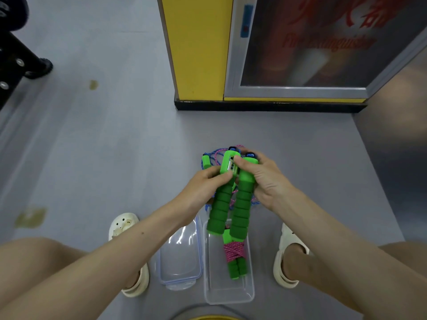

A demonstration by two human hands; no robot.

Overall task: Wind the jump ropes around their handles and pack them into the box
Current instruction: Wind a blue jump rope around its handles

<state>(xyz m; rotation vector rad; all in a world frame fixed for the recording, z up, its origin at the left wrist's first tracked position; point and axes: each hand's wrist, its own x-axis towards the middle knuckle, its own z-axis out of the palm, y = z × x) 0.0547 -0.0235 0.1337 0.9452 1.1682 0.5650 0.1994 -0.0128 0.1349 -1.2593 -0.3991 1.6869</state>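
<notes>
Two green foam jump-rope handles are held side by side above the floor. My left hand grips the left handle near its counter head. My right hand grips the right handle's top, thumb on the counter. A loose pink and blue rope trails behind and under them, with another green handle lying on the floor at the left. In the clear box lies a wound jump rope, pink rope wrapped round its green handles.
The clear lid lies left of the box. My feet in white clogs flank both. A yellow pillar and a glass-fronted cabinet stand ahead. A black object stands at far left.
</notes>
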